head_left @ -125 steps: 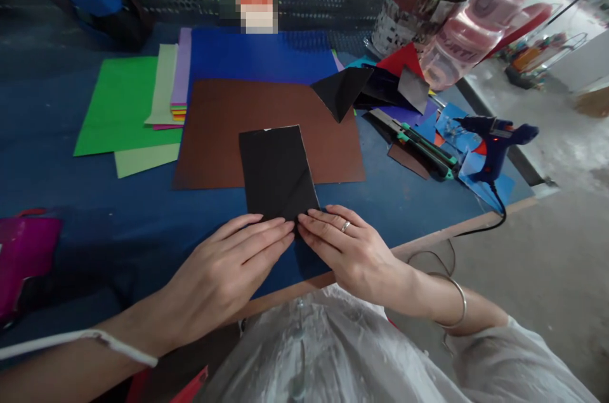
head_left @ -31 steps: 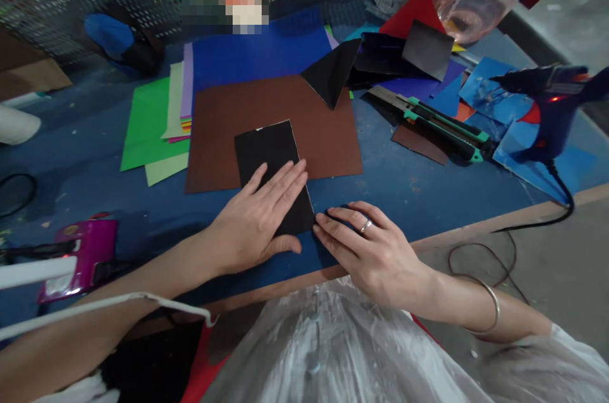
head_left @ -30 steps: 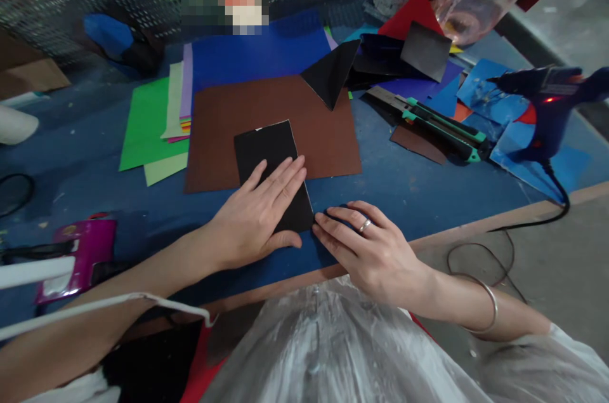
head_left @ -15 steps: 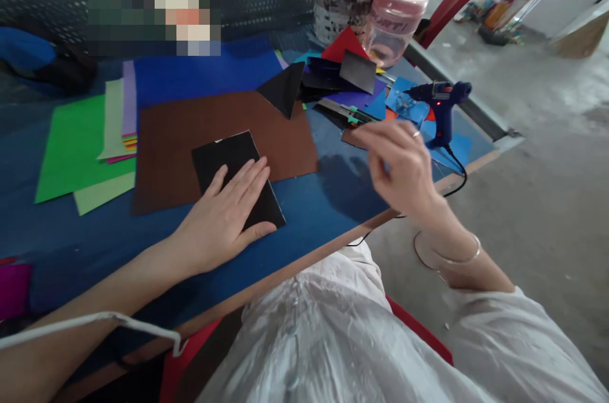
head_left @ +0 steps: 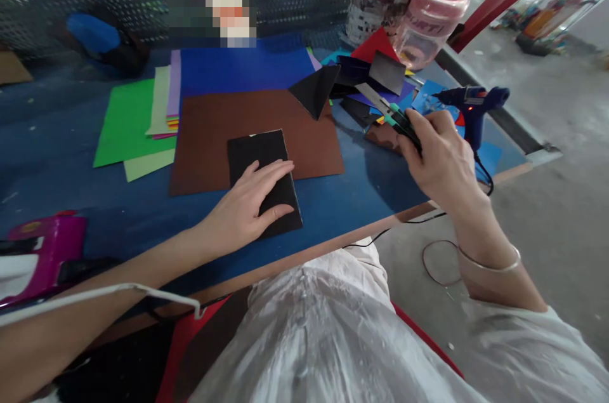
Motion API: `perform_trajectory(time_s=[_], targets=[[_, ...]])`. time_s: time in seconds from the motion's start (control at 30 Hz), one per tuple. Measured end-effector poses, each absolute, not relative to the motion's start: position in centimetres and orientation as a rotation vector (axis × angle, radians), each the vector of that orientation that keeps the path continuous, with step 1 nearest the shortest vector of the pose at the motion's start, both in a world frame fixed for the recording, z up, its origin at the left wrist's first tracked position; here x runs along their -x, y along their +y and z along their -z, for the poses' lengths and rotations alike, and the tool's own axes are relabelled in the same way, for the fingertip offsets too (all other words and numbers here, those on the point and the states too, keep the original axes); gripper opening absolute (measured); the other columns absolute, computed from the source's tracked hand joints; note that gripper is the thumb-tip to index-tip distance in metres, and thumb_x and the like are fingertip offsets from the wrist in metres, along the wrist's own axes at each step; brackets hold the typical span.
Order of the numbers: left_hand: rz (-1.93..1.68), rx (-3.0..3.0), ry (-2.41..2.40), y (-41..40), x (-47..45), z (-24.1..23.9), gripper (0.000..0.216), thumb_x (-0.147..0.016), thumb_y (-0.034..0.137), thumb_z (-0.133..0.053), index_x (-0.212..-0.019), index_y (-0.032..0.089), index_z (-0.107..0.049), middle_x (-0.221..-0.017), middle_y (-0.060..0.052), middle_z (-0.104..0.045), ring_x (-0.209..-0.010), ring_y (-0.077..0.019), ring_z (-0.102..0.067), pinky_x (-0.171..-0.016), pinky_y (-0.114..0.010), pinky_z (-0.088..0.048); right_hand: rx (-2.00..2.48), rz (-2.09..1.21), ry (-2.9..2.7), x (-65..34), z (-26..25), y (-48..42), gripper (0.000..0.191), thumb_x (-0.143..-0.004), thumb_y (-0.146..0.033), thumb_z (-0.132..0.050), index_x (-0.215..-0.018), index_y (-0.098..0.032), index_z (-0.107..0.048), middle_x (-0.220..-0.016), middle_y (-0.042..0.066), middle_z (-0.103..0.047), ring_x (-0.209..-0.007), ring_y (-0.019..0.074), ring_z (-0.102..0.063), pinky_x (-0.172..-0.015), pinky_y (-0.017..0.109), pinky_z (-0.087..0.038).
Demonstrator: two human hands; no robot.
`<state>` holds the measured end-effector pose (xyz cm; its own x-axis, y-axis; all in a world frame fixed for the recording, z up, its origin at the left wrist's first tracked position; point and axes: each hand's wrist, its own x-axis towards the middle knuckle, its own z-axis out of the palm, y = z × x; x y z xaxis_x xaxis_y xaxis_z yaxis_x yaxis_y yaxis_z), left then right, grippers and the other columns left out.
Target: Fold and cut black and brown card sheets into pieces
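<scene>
My left hand [head_left: 254, 200] lies flat with its fingers stretched over a black card [head_left: 257, 152]. That card rests partly on a large brown sheet [head_left: 209, 130] and partly on the blue tabletop [head_left: 328, 203]. On the right, my right hand [head_left: 442, 152] is closed around a utility knife [head_left: 398, 122] with a dark and teal handle. Its metal blade is out and points up and left. Below the knife lies a small brown scrap [head_left: 382, 136]. A black triangular piece [head_left: 316, 92] sits on the brown sheet's upper right corner.
A blue glue gun [head_left: 476, 108] with a lit red light stands at the right, its cord trailing over the table edge. Behind are a pink bottle [head_left: 431, 19] and a pot [head_left: 380, 3]. Green sheets [head_left: 126, 120] and a magenta device [head_left: 52, 247] are at left.
My right hand has picked up the utility knife from among the scraps and raised it. My left hand stays on the black card. The camera view has shifted left.
</scene>
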<state>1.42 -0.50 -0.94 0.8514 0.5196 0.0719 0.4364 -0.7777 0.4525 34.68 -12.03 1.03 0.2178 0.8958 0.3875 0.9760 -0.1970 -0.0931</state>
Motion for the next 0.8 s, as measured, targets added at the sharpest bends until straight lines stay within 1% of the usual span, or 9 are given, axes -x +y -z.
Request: perform_trajectory(time_s=[0.13, 0.23, 0.33, 0.43, 0.53, 0.6, 0.67, 0.7, 0.8], targets=[[-0.403, -2.476, 0.75, -0.7, -1.7, 0.5, 0.055, -0.102, 0.043, -0.062, -0.15, 0.021, -0.05, -0.154, -0.012, -0.058, -0.144, -0.0273, -0.056, -0.123, -0.049, -0.045, 2.081, 0.253, -1.865, -32.2, -1.8, -14.9, 0.046, -0.108, -0.04, -0.045, -0.149, -0.022, -0.055, -0.118, 0.016, -0.067, -0.091, 0.0287, -0.069, -0.063, 0.036, -0.05], [-0.456, -2.481, 0.727, -0.7, -2.0, 0.5, 0.049, -0.101, 0.036, -0.064, -0.146, 0.02, -0.053, -0.151, -0.011, -0.06, -0.142, -0.0254, -0.057, -0.121, -0.046, -0.047, 1.996, 0.238, -2.022, -30.8, -1.0, -15.4, 0.04, -0.108, -0.035, -0.047, -0.143, -0.021, -0.06, -0.11, 0.013, -0.069, -0.092, 0.0279, -0.068, -0.07, 0.038, -0.053], [-0.466, -2.514, 0.73, -0.7, -2.1, 0.4, 0.044, -0.102, 0.034, -0.062, -0.143, 0.02, -0.055, -0.151, -0.01, -0.061, -0.142, -0.0259, -0.057, -0.121, -0.048, -0.047, 1.973, 0.33, -2.078, -30.4, 0.2, -14.6, 0.037, -0.107, -0.031, -0.047, -0.138, -0.02, -0.063, -0.105, 0.014, -0.069, -0.095, 0.0307, -0.065, -0.078, 0.043, -0.053], [-0.501, -2.625, 0.732, -0.8, -1.5, 0.1, 0.039, -0.103, 0.032, -0.058, -0.141, 0.02, -0.058, -0.153, -0.012, -0.058, -0.144, -0.0287, -0.055, -0.121, -0.052, -0.047, 2.004, 0.379, -2.009, -30.1, 0.5, -13.4, 0.037, -0.106, -0.03, -0.047, -0.139, -0.021, -0.062, -0.118, 0.018, -0.067, -0.107, 0.0361, -0.063, -0.086, 0.05, -0.05], [-0.543, -2.758, 0.59, -1.2, 0.2, -0.2, 0.029, -0.103, 0.025, -0.058, -0.131, 0.022, -0.066, -0.149, -0.009, -0.062, -0.139, -0.0271, -0.06, -0.12, -0.047, -0.049, 2.003, 0.36, -1.938, -29.0, -0.1, -13.2, 0.035, -0.105, -0.027, -0.048, -0.136, -0.022, -0.063, -0.128, 0.019, -0.064, -0.116, 0.0398, -0.059, -0.093, 0.056, -0.046], [-0.521, -2.801, 0.503, -1.6, 1.7, -0.4, 0.025, -0.102, 0.02, -0.058, -0.123, 0.023, -0.07, -0.144, -0.007, -0.067, -0.134, -0.025, -0.063, -0.117, -0.042, -0.052, 1.912, 0.28, -1.974, -27.5, -0.4, -13.6, 0.024, -0.105, -0.027, -0.051, -0.122, -0.022, -0.068, -0.114, 0.016, -0.067, -0.106, 0.0354, -0.062, -0.09, 0.051, -0.046], [-0.47, -2.818, 0.528, -2.0, 3.0, -0.4, 0.024, -0.102, 0.019, -0.058, -0.122, 0.024, -0.071, -0.142, -0.006, -0.069, -0.129, -0.0233, -0.067, -0.113, -0.039, -0.055, 1.678, 0.103, -2.132, -25.6, -0.3, -14.0, 0.015, -0.104, -0.029, -0.056, -0.101, -0.021, -0.068, -0.096, 0.011, -0.068, -0.09, 0.0275, -0.062, -0.082, 0.042, -0.046], [-0.449, -2.822, 0.555, -2.1, 3.5, -0.3, 0.024, -0.102, 0.02, -0.058, -0.122, 0.024, -0.071, -0.142, -0.007, -0.069, -0.127, -0.0229, -0.068, -0.11, -0.038, -0.057, 1.568, 0.027, -2.21, -24.7, -0.2, -14.1, 0.016, -0.104, -0.032, -0.059, -0.097, -0.02, -0.067, -0.093, 0.009, -0.068, -0.086, 0.0252, -0.06, -0.078, 0.04, -0.045], [-0.431, -2.823, 0.582, -2.5, 4.4, -0.2, 0.024, -0.103, 0.023, -0.057, -0.123, 0.024, -0.071, -0.141, -0.007, -0.07, -0.125, -0.0228, -0.07, -0.109, -0.038, -0.058, 1.461, -0.03, -2.326, -22.6, 0.3, -13.5, 0.022, -0.103, -0.037, -0.063, -0.095, -0.017, -0.066, -0.093, 0.008, -0.068, -0.082, 0.0236, -0.057, -0.073, 0.037, -0.04]])
